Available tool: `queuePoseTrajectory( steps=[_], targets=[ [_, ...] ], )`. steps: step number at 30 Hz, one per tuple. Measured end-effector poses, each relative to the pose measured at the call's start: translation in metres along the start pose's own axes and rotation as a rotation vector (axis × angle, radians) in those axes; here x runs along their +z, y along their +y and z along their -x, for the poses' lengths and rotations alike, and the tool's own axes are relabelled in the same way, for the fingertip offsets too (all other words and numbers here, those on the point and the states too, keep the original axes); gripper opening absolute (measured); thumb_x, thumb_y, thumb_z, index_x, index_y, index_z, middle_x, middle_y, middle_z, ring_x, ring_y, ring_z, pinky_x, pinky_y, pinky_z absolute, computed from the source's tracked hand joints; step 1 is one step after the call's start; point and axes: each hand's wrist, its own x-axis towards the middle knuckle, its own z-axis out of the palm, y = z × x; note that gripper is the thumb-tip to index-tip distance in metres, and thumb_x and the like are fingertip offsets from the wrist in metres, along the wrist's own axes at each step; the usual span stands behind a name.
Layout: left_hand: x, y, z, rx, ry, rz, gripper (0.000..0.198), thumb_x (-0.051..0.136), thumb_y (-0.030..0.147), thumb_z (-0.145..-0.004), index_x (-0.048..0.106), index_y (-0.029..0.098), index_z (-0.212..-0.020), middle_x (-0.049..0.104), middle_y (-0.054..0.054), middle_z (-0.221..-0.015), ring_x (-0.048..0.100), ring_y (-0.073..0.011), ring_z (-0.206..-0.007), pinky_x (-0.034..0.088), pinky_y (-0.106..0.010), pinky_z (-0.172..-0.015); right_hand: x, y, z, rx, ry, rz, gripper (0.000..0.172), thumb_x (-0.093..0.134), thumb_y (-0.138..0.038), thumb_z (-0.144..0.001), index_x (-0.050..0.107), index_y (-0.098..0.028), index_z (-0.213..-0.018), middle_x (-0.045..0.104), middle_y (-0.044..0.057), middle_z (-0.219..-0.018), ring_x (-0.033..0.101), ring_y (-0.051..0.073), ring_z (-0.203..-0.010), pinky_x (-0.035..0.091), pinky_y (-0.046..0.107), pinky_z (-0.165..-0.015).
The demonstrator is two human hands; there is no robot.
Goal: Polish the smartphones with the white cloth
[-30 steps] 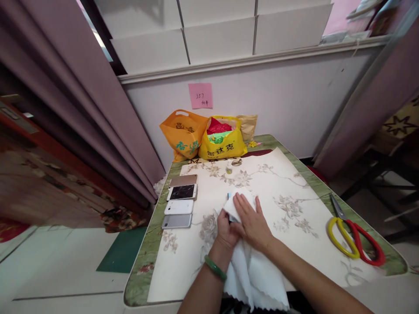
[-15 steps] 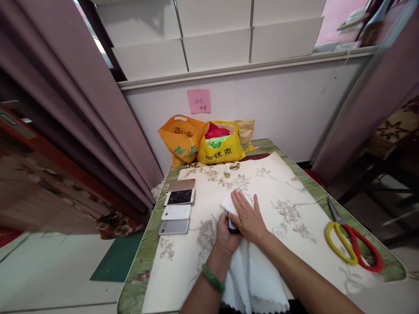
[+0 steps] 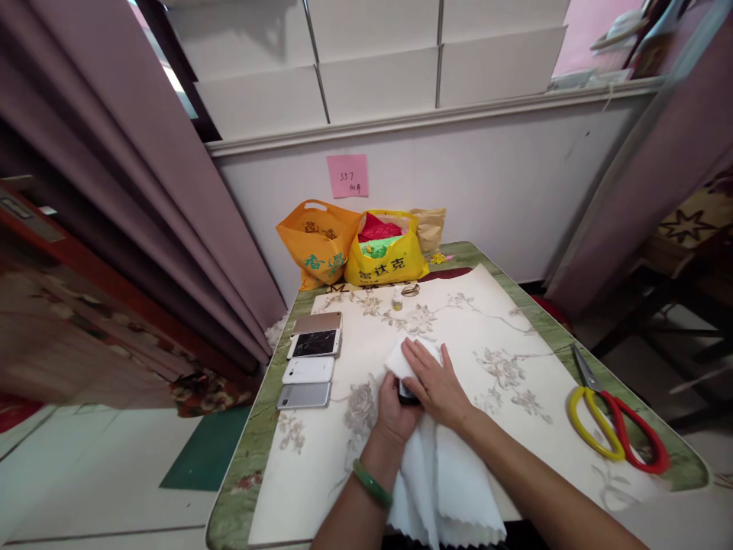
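A dark, shiny-edged phone (image 3: 407, 391) is cupped in my left hand (image 3: 396, 416), with only its near end showing. White cloth (image 3: 398, 357) covers the far part of it and hangs in folds toward the table's front edge, where its trim is scalloped. My right hand (image 3: 438, 386) lies over the cloth with fingers stretched out and pressed flat, thumb across the phone. A green bangle (image 3: 372, 485) circles my left wrist. To the left, several phones lie in a column, among them a white phone (image 3: 308, 370), a silver phone (image 3: 303, 395) and one with a cracked-looking dark screen (image 3: 314, 344).
Large scissors (image 3: 618, 428) with yellow and red handles lie at the table's right edge. A small bottle (image 3: 397, 299) stands farther back. An orange bag (image 3: 318, 241) and a yellow bag (image 3: 386, 267) stand against the wall. Flower-patterned sheet (image 3: 321, 466) covers the green table (image 3: 234, 473).
My right hand has shifted very slightly toward me and to the left over the cloth. My left hand keeps its hold on the phone.
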Motion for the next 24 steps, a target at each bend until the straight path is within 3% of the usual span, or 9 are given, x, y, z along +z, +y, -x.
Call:
queuePoseTrajectory(
  steps=[1,5,8,12,16,20,24],
  targets=[
    [0.000,0.000,-0.001,-0.102,0.023,0.140,0.017,0.057,0.019,-0.080,0.073,0.014,-0.085,0.074,-0.008,-0.082,0.069,-0.0179,-0.085,0.052,-0.029,-0.083,0.004,0.004,-0.004,0.074,0.051,-0.054,0.056,0.033,-0.045,-0.098,0.020,-0.027,-0.150,0.033,0.008,-0.152,0.028,0.025,-0.140,0.010,0.063,-0.111],
    [0.001,0.004,-0.003,-0.129,0.027,0.104,0.012,0.062,0.019,-0.078,0.070,0.015,-0.086,0.072,-0.003,-0.077,0.068,-0.0154,-0.072,0.053,-0.028,-0.075,0.014,0.016,-0.003,0.277,0.320,-0.374,0.043,0.042,-0.044,-0.094,0.055,-0.024,-0.131,0.057,0.009,-0.134,0.049,0.024,-0.127,0.030,0.053,-0.109],
    [0.000,0.003,-0.001,-0.149,-0.008,0.085,0.015,0.061,0.023,-0.079,0.069,0.015,-0.089,0.071,-0.005,-0.080,0.068,-0.0172,-0.075,0.053,-0.030,-0.076,0.013,0.019,0.005,0.358,0.468,-0.590,0.038,0.053,-0.045,-0.088,0.068,-0.020,-0.113,0.065,0.010,-0.120,0.059,0.024,-0.113,0.041,0.044,-0.103],
    [0.001,0.005,0.000,-0.126,-0.119,-0.046,0.029,0.057,0.030,-0.082,0.067,0.011,-0.102,0.070,-0.014,-0.104,0.067,-0.0246,-0.094,0.051,-0.039,-0.086,0.008,0.022,0.008,0.587,0.624,-0.807,0.040,0.059,-0.049,-0.082,0.069,-0.017,-0.101,0.071,0.005,-0.101,0.062,0.022,-0.098,0.046,0.038,-0.093],
    [0.004,0.029,-0.015,0.019,-0.044,-0.230,0.030,0.056,0.029,-0.083,0.066,0.012,-0.105,0.068,-0.016,-0.110,0.064,-0.0262,-0.103,0.050,-0.041,-0.089,-0.001,0.040,0.006,0.801,0.759,-1.168,0.035,0.066,-0.050,-0.074,0.066,-0.017,-0.087,0.069,0.000,-0.080,0.063,0.018,-0.079,0.052,0.030,-0.075],
    [0.017,0.072,-0.034,0.174,0.117,-0.215,0.027,0.054,0.033,-0.084,0.065,0.017,-0.102,0.068,-0.012,-0.108,0.058,-0.0265,-0.114,0.049,-0.047,-0.090,-0.012,0.061,0.007,0.822,0.782,-1.498,0.026,0.073,-0.041,-0.069,0.062,-0.019,-0.080,0.065,-0.004,-0.072,0.060,0.013,-0.065,0.053,0.025,-0.062],
    [0.034,0.086,-0.025,0.191,0.044,-0.137,0.026,0.051,0.033,-0.084,0.063,0.018,-0.103,0.067,-0.011,-0.111,0.057,-0.0299,-0.112,0.043,-0.064,-0.091,-0.019,0.065,0.012,0.837,0.815,-1.551,0.025,0.074,-0.039,-0.070,0.062,-0.020,-0.081,0.065,-0.004,-0.073,0.059,0.012,-0.065,0.052,0.023,-0.060]
  ],
)
